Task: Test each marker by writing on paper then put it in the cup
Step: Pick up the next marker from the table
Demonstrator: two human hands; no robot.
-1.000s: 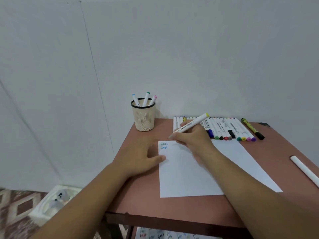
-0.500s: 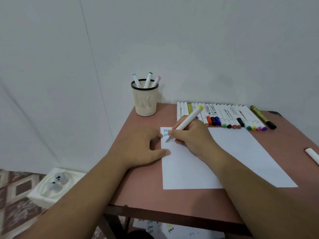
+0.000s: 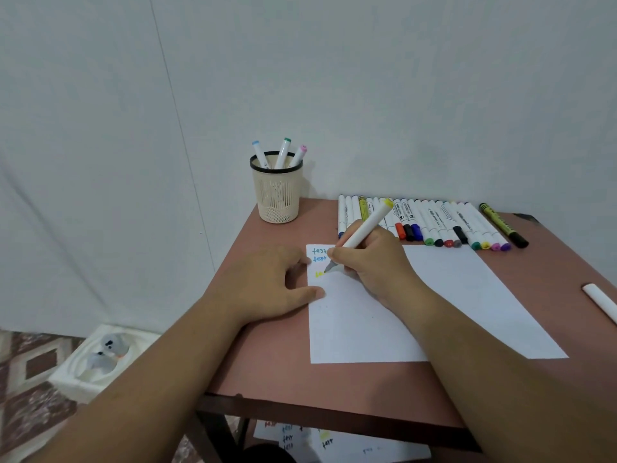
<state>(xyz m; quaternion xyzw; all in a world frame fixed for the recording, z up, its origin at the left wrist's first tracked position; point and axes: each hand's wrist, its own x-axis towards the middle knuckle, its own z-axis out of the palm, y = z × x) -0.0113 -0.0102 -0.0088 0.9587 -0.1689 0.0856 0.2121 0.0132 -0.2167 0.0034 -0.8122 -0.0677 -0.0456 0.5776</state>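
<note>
Your right hand [image 3: 370, 262] grips the yellow marker [image 3: 362, 233], writing; left hand [image 3: 267, 285] (fingers flat) steadies the paper [image 3: 450, 302]. Next: cap, then cup [image 3: 277, 195].

White paper [image 3: 434, 305] on a reddish-brown table [image 3: 283, 362], blue-green lettering at the paper's top left corner, and a fresh yellow mark [image 3: 320, 274] just below it. The marker [image 3: 362, 233] above that mark is white with a yellow end. Behind the paper, a row of white markers [image 3: 434, 222] shows red, black, blue, green, pink and purple caps. Left of the row, a cream cup [image 3: 276, 195] with a black rim and a lattice-patterned wall holds blue-, green- and pink-capped markers.
</note>
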